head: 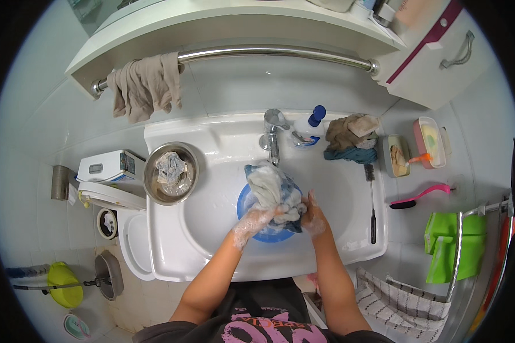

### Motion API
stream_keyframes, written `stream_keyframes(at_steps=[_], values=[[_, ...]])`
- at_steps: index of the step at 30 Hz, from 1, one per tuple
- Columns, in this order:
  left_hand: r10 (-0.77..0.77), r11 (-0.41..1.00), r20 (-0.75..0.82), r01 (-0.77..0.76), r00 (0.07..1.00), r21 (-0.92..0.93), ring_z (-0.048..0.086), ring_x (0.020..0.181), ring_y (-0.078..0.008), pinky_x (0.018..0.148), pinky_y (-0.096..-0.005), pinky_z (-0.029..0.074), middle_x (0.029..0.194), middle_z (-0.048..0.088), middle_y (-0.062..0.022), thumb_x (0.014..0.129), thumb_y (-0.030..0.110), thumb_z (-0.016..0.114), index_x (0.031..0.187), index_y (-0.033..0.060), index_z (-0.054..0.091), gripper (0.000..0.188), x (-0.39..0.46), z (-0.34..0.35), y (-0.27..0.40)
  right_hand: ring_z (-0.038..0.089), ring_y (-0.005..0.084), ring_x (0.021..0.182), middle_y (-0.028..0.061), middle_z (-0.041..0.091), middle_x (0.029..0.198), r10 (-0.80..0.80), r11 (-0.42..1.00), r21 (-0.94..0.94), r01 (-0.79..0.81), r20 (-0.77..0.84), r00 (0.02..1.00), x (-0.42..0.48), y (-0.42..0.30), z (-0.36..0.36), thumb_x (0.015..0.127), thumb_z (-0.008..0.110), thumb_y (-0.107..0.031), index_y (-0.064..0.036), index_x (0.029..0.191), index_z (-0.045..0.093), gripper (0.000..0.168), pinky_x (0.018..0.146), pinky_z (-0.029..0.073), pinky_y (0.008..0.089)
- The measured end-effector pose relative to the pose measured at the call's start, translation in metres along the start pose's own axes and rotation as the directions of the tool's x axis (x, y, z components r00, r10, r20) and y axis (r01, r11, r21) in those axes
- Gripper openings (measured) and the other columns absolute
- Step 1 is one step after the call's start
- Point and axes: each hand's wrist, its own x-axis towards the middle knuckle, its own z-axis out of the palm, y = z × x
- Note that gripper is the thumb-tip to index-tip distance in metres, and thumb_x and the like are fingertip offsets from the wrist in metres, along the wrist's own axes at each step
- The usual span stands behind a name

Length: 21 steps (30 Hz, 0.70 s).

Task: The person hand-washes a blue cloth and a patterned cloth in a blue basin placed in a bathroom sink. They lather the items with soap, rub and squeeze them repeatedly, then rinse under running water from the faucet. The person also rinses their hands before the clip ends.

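Observation:
Both my hands are covered in suds over a blue plastic basin (pixel 271 235) that sits in the white sink (pixel 212 214). My left hand (pixel 259 218) grips a wet, soapy bundle of white and blue cloth (pixel 268 184) from its left and lower side. On the bundle's right side, my right hand (pixel 313 214) closes around its edge, thumb raised. The bundle hides part of the basin and the fingers of both hands. Just behind the cloth stands the chrome faucet (pixel 274 143), its spout pointing down towards it.
A steel bowl (pixel 171 199) with wet cloth stands on the sink's left rim. Behind are a pump bottle (pixel 307 130) and piled damp cloths (pixel 352 137). A bottle brush (pixel 372 206) lies on the right. A towel (pixel 148 85) hangs from the metal rail (pixel 274 51).

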Motion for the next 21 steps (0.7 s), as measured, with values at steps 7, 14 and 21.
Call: stream_keyframes(at_steps=[7,14,21], values=[[-0.234,0.820,-0.093,0.145,0.968,-0.553,0.036,0.114,-0.0201,0.092,-0.0305,0.032,0.126,0.034,-0.0090,0.080,0.045,0.047,0.126,0.0046,0.028,0.063,0.012,-0.001,-0.007,0.055,0.0234,0.087,0.0129,0.056,0.096,-0.548,0.372,-0.884,0.284,0.038,0.836,0.015,0.008,0.032,0.069,0.059,-0.011,-0.001,0.099,0.051,0.033,0.075,0.042,0.0299],[0.152,0.656,-0.249,-0.286,0.957,-0.698,0.052,0.080,-0.0137,0.069,-0.0257,0.045,0.093,0.052,-0.0052,0.085,0.015,0.041,0.107,0.0055,0.046,0.025,0.027,0.015,-0.026,0.050,0.0373,0.090,0.0208,0.054,0.096,-0.606,-0.190,-0.978,0.089,0.188,0.773,0.002,0.043,0.076,0.061,0.064,-0.020,-0.003,0.093,0.057,0.036,0.078,0.038,0.0416],[0.105,0.654,-0.329,-0.315,0.938,-0.688,0.053,0.085,-0.0168,0.072,-0.0280,0.046,0.099,0.052,-0.0074,0.086,0.015,0.040,0.109,0.0048,0.044,0.025,0.037,0.007,-0.034,0.056,0.0363,0.076,0.0218,0.057,0.080,-0.811,0.026,-0.976,0.216,0.106,0.575,0.025,0.036,0.068,0.064,0.063,-0.018,-0.002,0.088,0.058,0.029,0.068,0.043,0.0389]])
